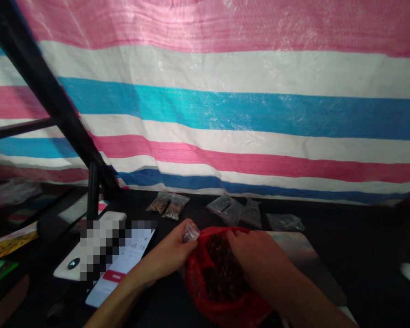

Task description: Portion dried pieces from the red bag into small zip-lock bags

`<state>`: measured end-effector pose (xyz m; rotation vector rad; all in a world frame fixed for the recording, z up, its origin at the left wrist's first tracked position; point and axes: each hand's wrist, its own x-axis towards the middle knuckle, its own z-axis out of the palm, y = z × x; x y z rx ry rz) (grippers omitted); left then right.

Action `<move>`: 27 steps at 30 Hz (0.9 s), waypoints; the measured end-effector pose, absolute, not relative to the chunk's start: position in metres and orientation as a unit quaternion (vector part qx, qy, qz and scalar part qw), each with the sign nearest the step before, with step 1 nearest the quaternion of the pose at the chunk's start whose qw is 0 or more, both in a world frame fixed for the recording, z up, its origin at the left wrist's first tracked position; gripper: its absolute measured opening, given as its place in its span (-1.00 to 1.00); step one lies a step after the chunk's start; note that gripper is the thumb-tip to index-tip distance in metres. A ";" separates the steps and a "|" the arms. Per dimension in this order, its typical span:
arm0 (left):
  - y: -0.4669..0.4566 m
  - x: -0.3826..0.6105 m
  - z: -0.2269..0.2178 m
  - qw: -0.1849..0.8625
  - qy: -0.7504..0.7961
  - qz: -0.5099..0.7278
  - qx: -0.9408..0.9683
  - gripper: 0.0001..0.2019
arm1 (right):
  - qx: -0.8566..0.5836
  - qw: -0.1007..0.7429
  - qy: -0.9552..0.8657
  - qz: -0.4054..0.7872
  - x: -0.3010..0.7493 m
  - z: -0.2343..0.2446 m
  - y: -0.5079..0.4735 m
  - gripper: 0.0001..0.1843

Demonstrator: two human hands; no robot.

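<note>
My left hand (172,250) is closed on a small clear plastic bag (191,231) at the left rim of a red plastic bag (194,287). The red bag stands open, with dark brown, dried loose bits (222,269) inside. My right hand (254,250) reaches into it from the right, its fingers curled at the bits. The fingertips are partly hidden, so what they pinch does not show. Behind my left hand lie two filled clear bags (176,206) of brown bits. Flat clear bags (228,209) lie farther right, beyond the red bag.
A flat silvery panel (304,259) lies right of the red bag. On the left are a phone (123,264) with a lit screen and a white device (71,269). A black frame post (61,114) slants up at the left. Striped sheeting (225,109) hangs behind the black table.
</note>
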<state>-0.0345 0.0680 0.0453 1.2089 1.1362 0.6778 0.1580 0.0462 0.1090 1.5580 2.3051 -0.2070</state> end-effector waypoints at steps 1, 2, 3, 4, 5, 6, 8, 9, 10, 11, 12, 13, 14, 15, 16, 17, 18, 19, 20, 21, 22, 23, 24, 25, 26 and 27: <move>0.068 -0.032 0.044 0.631 0.493 0.306 0.515 -0.77 | 0.551 0.172 0.813 -0.076 0.157 0.109 0.048 -0.63; 0.068 -0.030 0.042 0.636 0.491 0.316 0.504 -0.76 | 0.549 0.168 0.815 -0.079 0.156 0.110 0.050 -0.62; 0.069 -0.028 0.041 0.639 0.491 0.325 0.495 -0.76 | 0.546 0.163 0.818 -0.082 0.155 0.110 0.051 -0.60; 0.069 -0.026 0.040 0.641 0.492 0.336 0.484 -0.76 | 0.541 0.156 0.822 -0.086 0.154 0.110 0.053 -0.59; 0.069 -0.025 0.040 0.642 0.494 0.348 0.471 -0.76 | 0.535 0.149 0.827 -0.089 0.154 0.110 0.054 -0.58; 0.069 -0.023 0.039 0.644 0.497 0.359 0.458 -0.77 | 0.530 0.141 0.831 -0.092 0.153 0.109 0.055 -0.57; 0.070 -0.021 0.039 0.647 0.501 0.375 0.435 -0.77 | 0.522 0.127 0.837 -0.099 0.152 0.107 0.058 -0.56; 0.070 -0.021 0.038 0.650 0.503 0.380 0.426 -0.78 | 0.521 0.121 0.839 -0.101 0.152 0.105 0.058 -0.55; 0.070 -0.020 0.038 0.652 0.503 0.382 0.420 -0.78 | 0.521 0.116 0.839 -0.104 0.151 0.103 0.059 -0.54; 0.070 -0.020 0.037 0.654 0.503 0.384 0.416 -0.78 | 0.522 0.111 0.839 -0.106 0.151 0.100 0.059 -0.54; 0.071 -0.020 0.037 0.656 0.502 0.386 0.412 -0.79 | 0.525 0.108 0.837 -0.108 0.150 0.098 0.059 -0.55; 0.071 -0.021 0.036 0.657 0.500 0.389 0.408 -0.79 | 0.529 0.105 0.835 -0.111 0.150 0.096 0.059 -0.58; 0.071 -0.021 0.035 0.658 0.498 0.394 0.405 -0.80 | 0.535 0.104 0.831 -0.112 0.149 0.095 0.059 -0.62; 0.072 -0.021 0.034 0.658 0.496 0.399 0.402 -0.81 | 0.542 0.104 0.826 -0.113 0.149 0.094 0.059 -0.64; 0.072 -0.021 0.034 0.658 0.494 0.405 0.399 -0.82 | 0.550 0.104 0.821 -0.113 0.149 0.093 0.059 -0.66; 0.072 -0.021 0.033 0.657 0.492 0.410 0.397 -0.82 | 0.557 0.105 0.816 -0.113 0.149 0.093 0.059 -0.67; 0.072 -0.020 0.033 0.657 0.489 0.415 0.395 -0.82 | 0.564 0.106 0.811 -0.112 0.150 0.092 0.059 -0.67; 0.072 -0.020 0.032 0.658 0.486 0.419 0.394 -0.82 | 0.569 0.107 0.807 -0.111 0.150 0.092 0.059 -0.68; 0.072 -0.019 0.031 0.661 0.480 0.423 0.392 -0.81 | 0.573 0.107 0.805 -0.111 0.150 0.092 0.059 -0.68; 0.072 -0.018 0.030 0.664 0.474 0.427 0.390 -0.81 | 0.576 0.108 0.803 -0.111 0.150 0.091 0.060 -0.68; 0.073 -0.017 0.028 0.667 0.467 0.432 0.388 -0.80 | 0.577 0.108 0.802 -0.112 0.150 0.091 0.060 -0.69; 0.073 -0.017 0.027 0.670 0.462 0.436 0.384 -0.80 | 0.577 0.108 0.801 -0.114 0.150 0.090 0.060 -0.70; 0.074 -0.017 0.025 0.672 0.459 0.439 0.380 -0.79 | 0.576 0.108 0.802 -0.117 0.150 0.090 0.060 -0.70; 0.074 -0.017 0.024 0.674 0.458 0.442 0.375 -0.79 | 0.574 0.106 0.803 -0.120 0.151 0.091 0.060 -0.70; 0.075 -0.017 0.024 0.676 0.458 0.443 0.370 -0.78 | 0.572 0.104 0.804 -0.123 0.152 0.091 0.060 -0.69; 0.076 -0.018 0.023 0.677 0.459 0.444 0.366 -0.78 | 0.571 0.100 0.805 -0.126 0.152 0.092 0.060 -0.69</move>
